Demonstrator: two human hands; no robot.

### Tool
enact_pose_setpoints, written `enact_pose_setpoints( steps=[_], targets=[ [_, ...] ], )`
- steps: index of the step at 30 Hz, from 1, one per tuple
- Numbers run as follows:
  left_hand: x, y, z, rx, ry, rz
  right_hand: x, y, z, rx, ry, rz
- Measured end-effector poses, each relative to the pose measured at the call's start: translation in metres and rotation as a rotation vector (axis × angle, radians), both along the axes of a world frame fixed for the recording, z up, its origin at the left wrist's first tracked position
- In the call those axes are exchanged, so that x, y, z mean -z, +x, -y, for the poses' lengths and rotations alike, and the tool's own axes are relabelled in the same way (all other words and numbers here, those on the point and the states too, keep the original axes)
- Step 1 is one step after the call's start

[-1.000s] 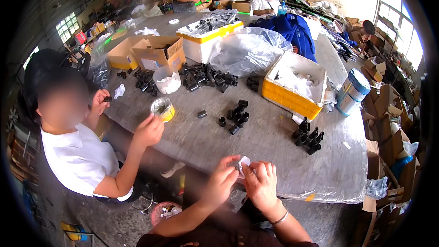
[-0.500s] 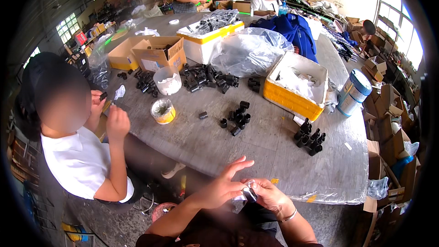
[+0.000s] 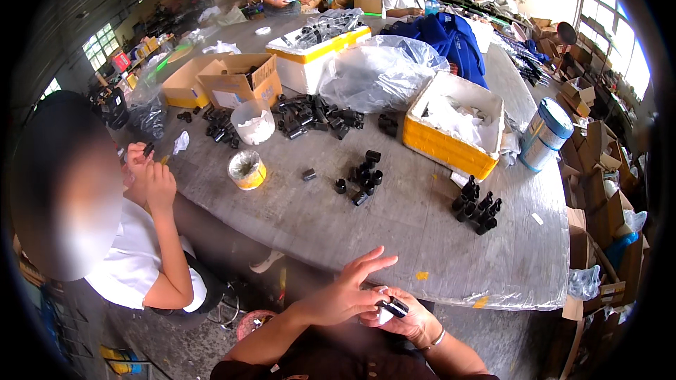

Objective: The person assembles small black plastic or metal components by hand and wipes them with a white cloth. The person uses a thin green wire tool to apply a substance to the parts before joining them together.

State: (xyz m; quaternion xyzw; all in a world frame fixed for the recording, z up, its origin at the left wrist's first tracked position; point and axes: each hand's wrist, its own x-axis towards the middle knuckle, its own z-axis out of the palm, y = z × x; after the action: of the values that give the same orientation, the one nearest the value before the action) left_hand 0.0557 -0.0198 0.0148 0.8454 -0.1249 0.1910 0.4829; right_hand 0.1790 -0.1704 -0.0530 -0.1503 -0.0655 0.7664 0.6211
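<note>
While both hands (image 3: 414, 321) grasp black tube (image 3: 397, 307) and white scrap (image 3: 384, 316), blue-lidded tub (image 3: 546, 134) bears label (image 3: 538, 153) (wording illegible).

At the lower edge of the frame, near the centre, the person wears a very dark shirt (image 3: 338, 360) — almost black-brown. The forearms (image 3: 271, 334), left hand (image 3: 345, 297) and right hand (image 3: 414, 320) are bare — a thin, silvery bracelet (image 3: 439, 338) circles the right wrist.

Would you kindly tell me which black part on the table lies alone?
The short cylinder right of the yellow-banded tub; it lies apart, while the others are grouped.
</note>
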Motion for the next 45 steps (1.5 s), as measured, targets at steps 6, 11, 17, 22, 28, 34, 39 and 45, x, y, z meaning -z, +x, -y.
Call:
enact_pose_setpoints(
  steps=[6,11,17,22,28,34,39,45],
  targets=[
    [0.028,-0.002,0.014,0.149,-0.994,-0.154,-0.04,0.007,0.005,0.545,-0.048,1.069],
    [0.037,-0.006,0.024,0.158,-1.035,-0.35,-0.064,0.028,0.017,0.905,0.202,2.276],
    [0.01,0.024,0.03,0.277,-1.007,-0.271,-0.048,0.066,0.058,1.1,-0.111,2.283],
    [-0.021,0.072,0.015,0.111,-0.208,-0.154,-0.037,0.1,0.121,1.379,-0.55,2.152],
    [-0.076,0.198,0.028,0.148,0.01,-0.03,-0.019,0.114,0.131,1.592,-0.611,2.091],
    [-0.077,0.32,0.028,-0.061,0.449,-0.148,-0.015,0.12,0.132,1.54,-0.616,2.219],
    [-0.053,0.356,0.037,-0.1,0.743,-0.222,-0.016,0.117,0.134,1.54,-0.58,2.233],
    [-0.046,0.361,0.053,-0.086,0.815,-0.237,-0.013,0.121,0.138,1.538,-0.545,2.284]
  ],
)
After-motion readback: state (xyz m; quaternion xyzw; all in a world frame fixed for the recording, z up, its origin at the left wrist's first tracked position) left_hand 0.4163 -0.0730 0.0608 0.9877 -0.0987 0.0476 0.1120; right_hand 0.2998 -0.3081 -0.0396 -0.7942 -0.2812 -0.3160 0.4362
